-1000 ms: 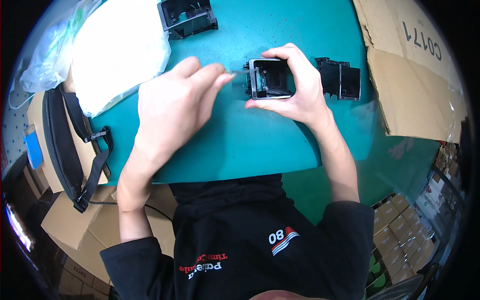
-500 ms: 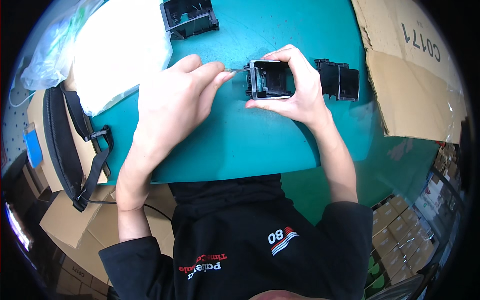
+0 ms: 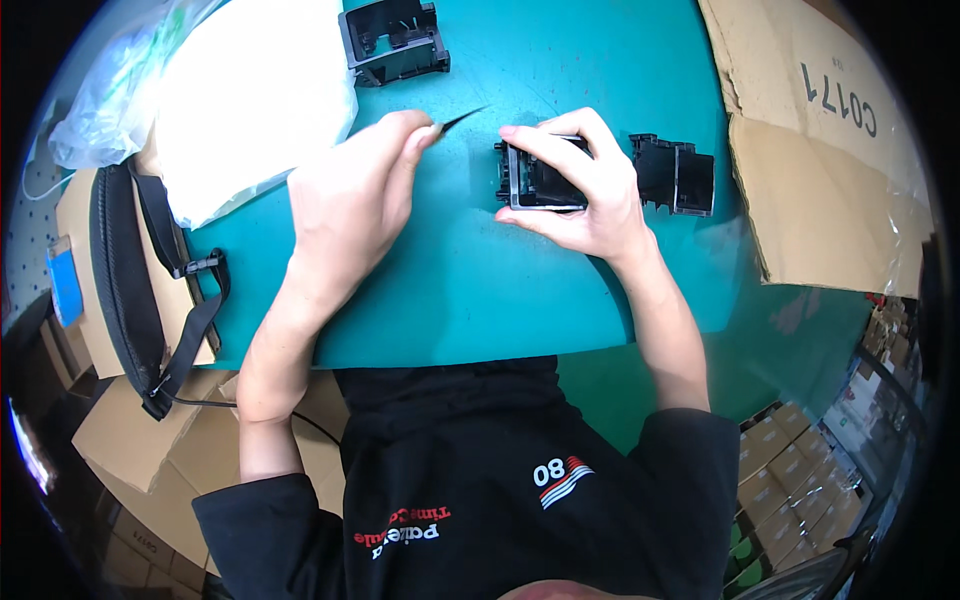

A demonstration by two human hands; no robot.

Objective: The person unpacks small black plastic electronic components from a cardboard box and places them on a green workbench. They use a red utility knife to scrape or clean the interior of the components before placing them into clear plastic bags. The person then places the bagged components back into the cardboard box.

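Observation:
Between its fingertips, my left hand [image 3: 352, 190] pinches thin pointed tweezers [image 3: 462, 119]; their dark tips point up and right, apart from any part. My right hand [image 3: 598, 190] is wrapped round a black plastic housing [image 3: 545, 190], a box-like frame with its open side facing up. The thumb presses on its near side, and a finger reaches across to its upper left corner. These fingers hide part of the housing's far wall and inside.
Another black housing [image 3: 690, 178] lies right of my right hand, and a third one [image 3: 402, 62] at the far left. A white bag [image 3: 255, 100] covers the left of the green table [image 3: 470, 300]. A cardboard box [image 3: 810, 150] borders the right; a black strap [image 3: 130, 280] lies at the left edge.
My left hand has drawn the tweezers out of the housing, back to the left. A finger of my right hand has moved over the housing's upper left corner.

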